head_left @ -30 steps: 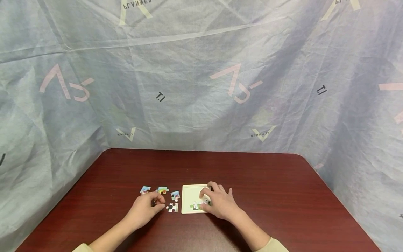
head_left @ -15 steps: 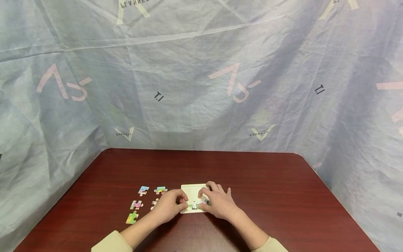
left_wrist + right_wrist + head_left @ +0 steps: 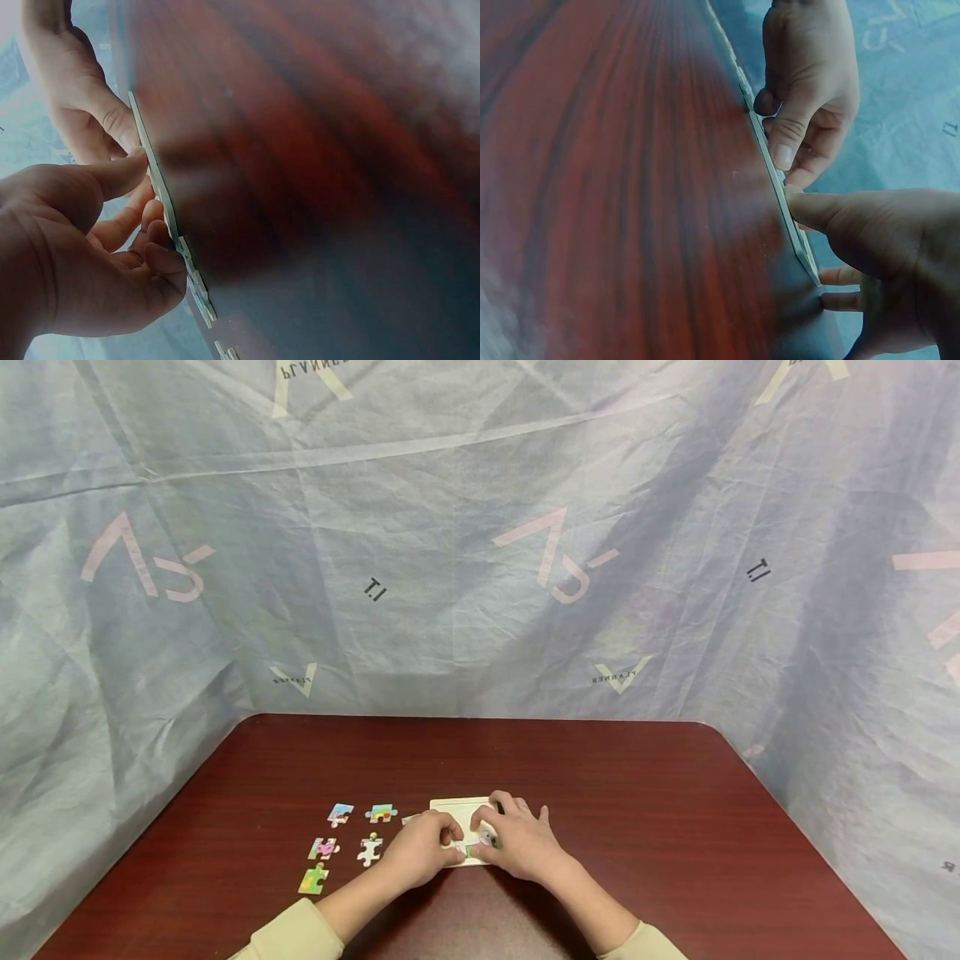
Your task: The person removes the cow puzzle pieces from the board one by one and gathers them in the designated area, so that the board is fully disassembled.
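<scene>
Both hands are bent over a shallow cream puzzle tray (image 3: 447,803) on the table. My left hand (image 3: 422,850) reaches over the tray's near left part, thumb and forefinger curled about a white-and-green puzzle piece (image 3: 460,846); its full outline is hidden. From the right, my right hand (image 3: 525,843) holds the tray with bent fingers, its thumb by the near edge. A green-bottomed puzzle piece (image 3: 472,851) shows near that thumb, partly covered. Seen edge-on in the left wrist view, the tray (image 3: 156,176) lies flat under both thumbs.
Loose puzzle pieces lie left of the tray: a blue one (image 3: 341,813), a yellow-and-blue one (image 3: 381,812), a pink one (image 3: 324,848), a white one (image 3: 370,850) and a green one (image 3: 313,878). Another is mostly hidden behind the left hand. Grey cloth (image 3: 450,635) encloses the dark red table (image 3: 637,793).
My left hand has moved right from among the loose pieces to the tray, uncovering the pink, white and green pieces. The right hand has stayed at the tray.
</scene>
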The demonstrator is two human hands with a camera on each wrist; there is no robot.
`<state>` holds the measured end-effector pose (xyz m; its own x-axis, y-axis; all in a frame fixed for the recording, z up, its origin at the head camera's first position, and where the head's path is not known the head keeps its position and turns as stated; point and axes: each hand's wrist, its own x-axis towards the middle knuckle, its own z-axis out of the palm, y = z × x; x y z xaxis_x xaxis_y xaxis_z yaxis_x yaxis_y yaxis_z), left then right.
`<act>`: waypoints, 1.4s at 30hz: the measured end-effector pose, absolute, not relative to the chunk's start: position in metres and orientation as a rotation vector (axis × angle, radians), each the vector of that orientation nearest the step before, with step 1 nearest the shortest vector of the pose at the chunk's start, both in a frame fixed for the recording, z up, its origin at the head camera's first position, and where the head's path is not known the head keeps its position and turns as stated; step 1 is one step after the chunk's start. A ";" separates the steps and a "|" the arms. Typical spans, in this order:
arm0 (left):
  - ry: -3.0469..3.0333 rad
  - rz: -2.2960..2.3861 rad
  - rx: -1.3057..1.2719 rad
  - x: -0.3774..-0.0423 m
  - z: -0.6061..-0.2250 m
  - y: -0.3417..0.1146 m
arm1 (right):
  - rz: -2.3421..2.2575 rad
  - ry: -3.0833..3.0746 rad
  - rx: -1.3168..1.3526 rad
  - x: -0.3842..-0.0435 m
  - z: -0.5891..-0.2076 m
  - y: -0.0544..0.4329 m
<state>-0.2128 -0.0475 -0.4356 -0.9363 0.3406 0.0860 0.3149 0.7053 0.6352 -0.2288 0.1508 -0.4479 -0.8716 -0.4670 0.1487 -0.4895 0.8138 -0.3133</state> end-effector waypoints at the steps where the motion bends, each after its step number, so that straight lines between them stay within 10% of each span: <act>1: 2.869 1.050 0.544 -0.212 -0.435 -0.047 | 0.531 -2.931 0.775 -0.229 -0.448 0.151; 42: 2.879 1.051 0.476 -0.212 -0.432 -0.044 | 0.586 -2.955 0.867 -0.227 -0.438 0.158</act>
